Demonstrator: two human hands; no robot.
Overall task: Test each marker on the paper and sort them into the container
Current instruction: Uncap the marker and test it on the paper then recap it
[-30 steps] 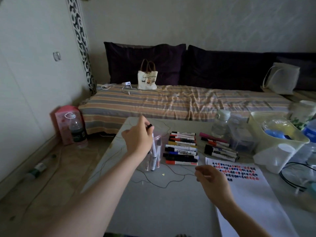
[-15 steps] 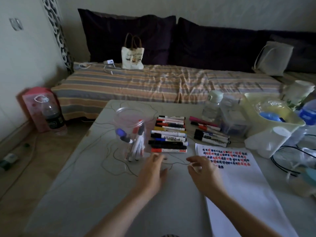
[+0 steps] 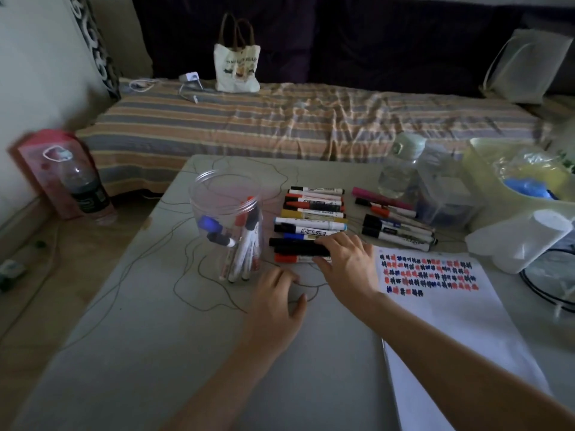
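A clear plastic jar (image 3: 224,203) stands left of centre on the grey table (image 3: 174,353) and holds several markers. To its right lies a row of loose markers (image 3: 312,213), and a second bunch of markers (image 3: 396,223) lies further right. The white paper (image 3: 448,309) at the right carries rows of red, blue and black scribbles. My right hand (image 3: 348,259) reaches over the near end of the row; its fingers and thumb close on the right end of a black marker (image 3: 295,251). My left hand (image 3: 277,295) rests on the table below the jar, fingers loosely curled, holding nothing.
A water bottle (image 3: 399,169), a clear box (image 3: 443,197), a pale yellow basket (image 3: 485,169) and a white tub (image 3: 525,244) crowd the table's right side, with black cable (image 3: 541,290) beside the paper. A striped sofa bed (image 3: 295,126) runs behind the table.
My left hand left the jar and came down onto the table near me. My right hand moved forward from the paper's edge onto the marker row. The view tilted downward.
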